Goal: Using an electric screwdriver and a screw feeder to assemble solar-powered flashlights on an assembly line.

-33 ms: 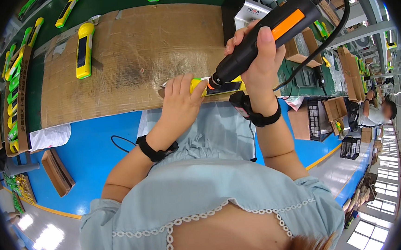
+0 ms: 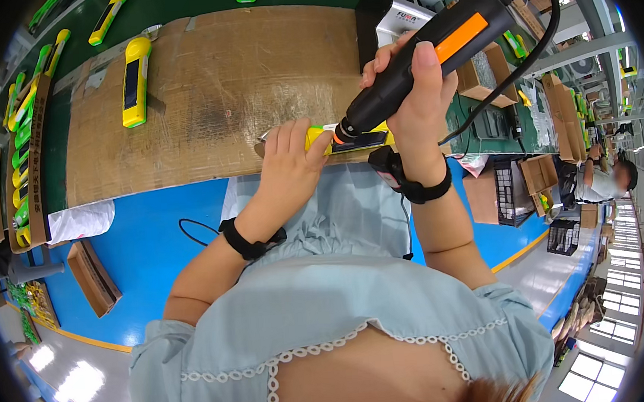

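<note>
My right hand is wrapped round a black electric screwdriver with an orange stripe, its cable running off at the upper right. The screwdriver slants down to the left, its tip against a yellow handheld device with a dark panel. That device lies on its side along the near edge of a cardboard sheet. My left hand is closed over the device's left end, thumb beside the screwdriver's tip and hiding part of the yellow casing. Farther left on the cardboard lies another yellow-green device.
A long box of similar devices stands along the left. A black and silver machine is at the back right, with an open carton beyond the screwdriver. A person is at the far right.
</note>
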